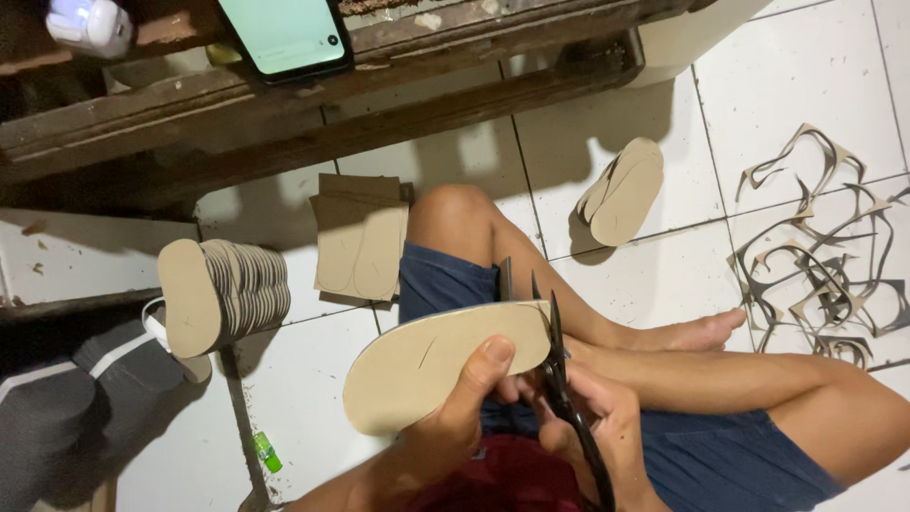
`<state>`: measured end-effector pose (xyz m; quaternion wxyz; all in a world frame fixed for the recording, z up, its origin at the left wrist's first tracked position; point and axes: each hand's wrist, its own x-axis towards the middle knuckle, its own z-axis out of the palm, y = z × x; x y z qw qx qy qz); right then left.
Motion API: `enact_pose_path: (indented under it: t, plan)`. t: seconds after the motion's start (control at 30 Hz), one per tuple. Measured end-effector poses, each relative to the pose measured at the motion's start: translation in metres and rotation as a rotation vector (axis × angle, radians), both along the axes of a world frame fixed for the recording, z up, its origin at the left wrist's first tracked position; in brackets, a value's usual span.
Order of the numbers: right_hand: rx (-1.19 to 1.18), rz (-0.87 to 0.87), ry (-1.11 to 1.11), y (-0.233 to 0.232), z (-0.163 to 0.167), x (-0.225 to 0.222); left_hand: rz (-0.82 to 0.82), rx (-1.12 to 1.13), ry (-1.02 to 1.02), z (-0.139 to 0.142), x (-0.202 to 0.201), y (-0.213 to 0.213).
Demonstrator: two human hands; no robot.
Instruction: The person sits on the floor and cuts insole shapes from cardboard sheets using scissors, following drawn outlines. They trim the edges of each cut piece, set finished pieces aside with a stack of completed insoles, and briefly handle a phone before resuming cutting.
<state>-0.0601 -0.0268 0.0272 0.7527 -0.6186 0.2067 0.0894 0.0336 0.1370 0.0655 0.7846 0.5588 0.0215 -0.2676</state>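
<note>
White tiled floor (664, 142) under me, dark wooden bench (284, 114) up beyond my grip with a phone (284, 33) lying on it. Off to the right of my hands, a tangle of cardboard offcuts (825, 256) on the tiles. Far left of my grip, a leaning stack of cut soles (223, 289); just beyond it, flat cardboard sheets (360, 242) with sole outlines drawn on. Smaller pile of soles (624, 192) up-right past my knee.

In my grip: the cardboard sole (441, 365), held flat over my lap, toe end pointing left. My left hand (455, 417) is clamped on its near edge, thumb on top. My right hand (592, 427) is wrapped around the handles of black scissors (559, 370), blades parted at the sole's right end, touching its edge. Small green lighter (268, 452) on the floor, down-left of my left hand.
</note>
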Motion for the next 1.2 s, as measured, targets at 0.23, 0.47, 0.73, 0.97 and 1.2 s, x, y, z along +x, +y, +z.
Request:
enact_pose_path:
  t: [0.23, 0.47, 0.73, 0.97, 1.2]
  plan:
    - [0.062, -0.001, -0.038, -0.002, -0.003, -0.005, -0.069, 0.084, 0.012, -0.004, 0.002, 0.005]
    - [0.031, 0.083, -0.041, -0.006, -0.001, -0.004, -0.212, 0.128, -0.009, -0.002, 0.013, 0.016]
    - [0.087, 0.064, 0.092, -0.006, -0.001, -0.006, -0.307, 0.121, -0.103, 0.002, 0.034, 0.029]
    - [-0.004, 0.167, -0.006, -0.011, 0.005, 0.0, -0.385, 0.113, -0.057, 0.01, 0.05, 0.033]
    - [0.032, 0.23, 0.053, -0.016, 0.009, 0.002, -0.464, 0.153, -0.084, 0.017, 0.061, 0.035]
